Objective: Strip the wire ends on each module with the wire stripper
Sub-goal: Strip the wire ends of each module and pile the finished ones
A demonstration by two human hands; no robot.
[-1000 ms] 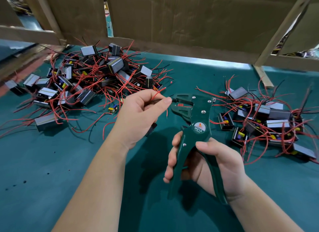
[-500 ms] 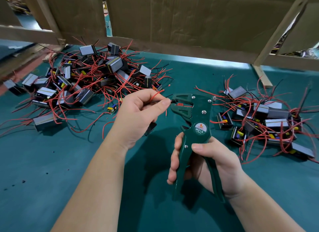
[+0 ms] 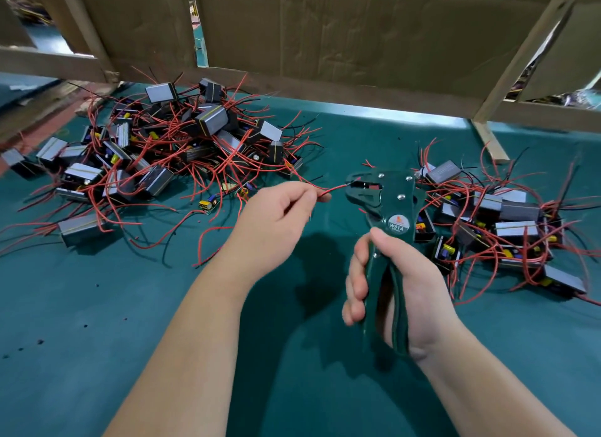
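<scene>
My right hand [image 3: 395,285] grips the two handles of a dark green wire stripper [image 3: 392,209], squeezed close together, its jaws pointing left. My left hand [image 3: 276,222] pinches a red wire [image 3: 335,189] whose end sits in the stripper's jaws. The module that this wire belongs to is hidden under my left hand. A big heap of grey modules with red and black wires [image 3: 169,157] lies at the back left. A smaller heap of modules [image 3: 497,222] lies on the right, just behind the stripper.
All of this sits on a green table mat [image 3: 97,339]. Cardboard panels [image 3: 341,30] on wooden slats wall off the back. A wooden post [image 3: 491,140] meets the mat at the back right. Small dark specks dot the mat at the left.
My left hand has drawn back to the left, so a stretch of red wire now shows between it and the jaws. My right hand has squeezed the stripper's handles together.
</scene>
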